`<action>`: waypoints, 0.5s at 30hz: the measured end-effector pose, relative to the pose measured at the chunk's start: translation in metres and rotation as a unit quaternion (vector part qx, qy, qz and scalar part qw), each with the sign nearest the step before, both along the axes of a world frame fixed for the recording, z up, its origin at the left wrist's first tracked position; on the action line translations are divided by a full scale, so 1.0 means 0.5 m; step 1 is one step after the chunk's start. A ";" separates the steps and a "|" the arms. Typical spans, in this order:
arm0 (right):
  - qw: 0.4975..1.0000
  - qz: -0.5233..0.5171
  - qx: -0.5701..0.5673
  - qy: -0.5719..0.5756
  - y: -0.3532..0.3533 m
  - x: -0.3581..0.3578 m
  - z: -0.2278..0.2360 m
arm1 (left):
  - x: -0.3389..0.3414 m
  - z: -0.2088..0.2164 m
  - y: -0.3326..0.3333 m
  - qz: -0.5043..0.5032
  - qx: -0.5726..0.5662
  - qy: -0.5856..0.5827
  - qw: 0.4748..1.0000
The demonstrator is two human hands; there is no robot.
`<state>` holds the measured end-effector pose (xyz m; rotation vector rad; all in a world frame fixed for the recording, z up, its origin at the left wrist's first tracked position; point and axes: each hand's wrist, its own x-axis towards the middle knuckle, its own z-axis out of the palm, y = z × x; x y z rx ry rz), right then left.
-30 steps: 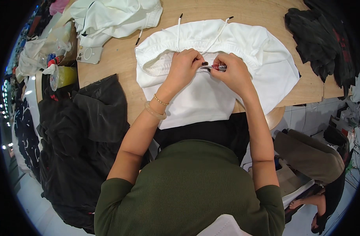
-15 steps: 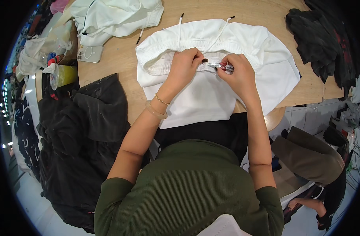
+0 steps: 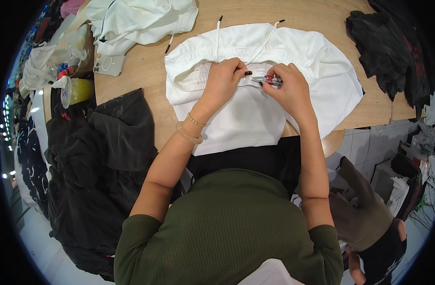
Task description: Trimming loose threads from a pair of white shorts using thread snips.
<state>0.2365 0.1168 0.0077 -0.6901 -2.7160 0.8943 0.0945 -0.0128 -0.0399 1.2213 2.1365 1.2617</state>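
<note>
White drawstring shorts or pants [image 3: 241, 121] lie across the table with the gathered elastic waistband [image 3: 191, 81] facing me. My left hand [image 3: 223, 81] pinches the inner waistband near its middle, thumb and fingers pressed together on the cloth. In my right hand [image 3: 291, 88] is a pair of small metal thread snips [image 3: 261, 79], their tips pointing left at the waistband close to my left fingertips. Whether the blades touch cloth or thread is too small to tell. Two white drawcords [image 3: 218, 40] with dark tips trail over the garment's far side.
Another white garment [image 3: 141, 21] and a phone [image 3: 109, 65] are at the far left of the wooden table [image 3: 317, 16]. Dark garments [image 3: 99, 166] hang at the left, with more black cloth [image 3: 381, 52] at the far right. A person [image 3: 383, 247] handles brown cloth [image 3: 360, 213] at lower right.
My hands stay almost in place, the snips shifting very slightly at the waistband. At lower right, the other person has moved the brown cloth, and more of their arm shows.
</note>
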 end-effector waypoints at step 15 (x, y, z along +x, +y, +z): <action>0.999 0.023 0.030 0.020 -0.011 -0.022 0.002 | 0.001 0.004 0.000 -0.007 0.003 -0.001 1.000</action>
